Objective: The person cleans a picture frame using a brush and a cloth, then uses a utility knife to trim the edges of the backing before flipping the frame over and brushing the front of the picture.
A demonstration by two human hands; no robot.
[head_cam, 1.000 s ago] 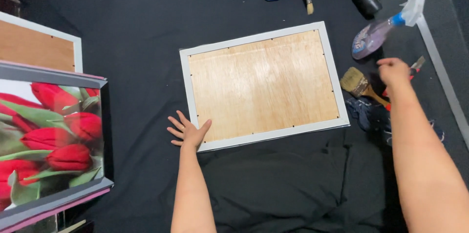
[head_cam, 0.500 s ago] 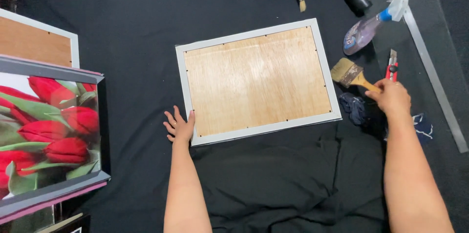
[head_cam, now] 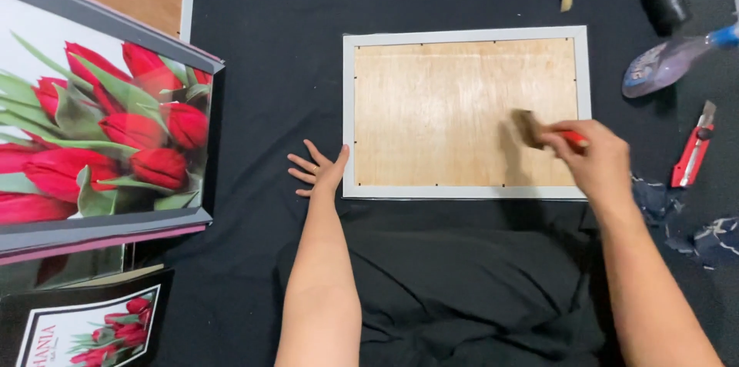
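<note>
While the right hand (head_cam: 596,159) grips a red-handled brush (head_cam: 539,131) over the wooden backing (head_cam: 446,105) of the white frame (head_cam: 464,34), the left hand (head_cam: 322,172) lies flat and open, thumb against the frame's lower left edge, holding nothing. Brushing the backing appears underway; steady, even strokes seem called for. Motion blurs the bristles. A spray bottle (head_cam: 670,59) is cut off, and a red utility knife (head_cam: 693,153) lies on the black cloth (head_cam: 269,67).

The frame (head_cam: 466,112) shows a pale, matt wooden back with a smooth painted border; the cloth (head_cam: 269,44) beneath is black and matt; the tulip print (head_cam: 100,121) looks glossy.
</note>
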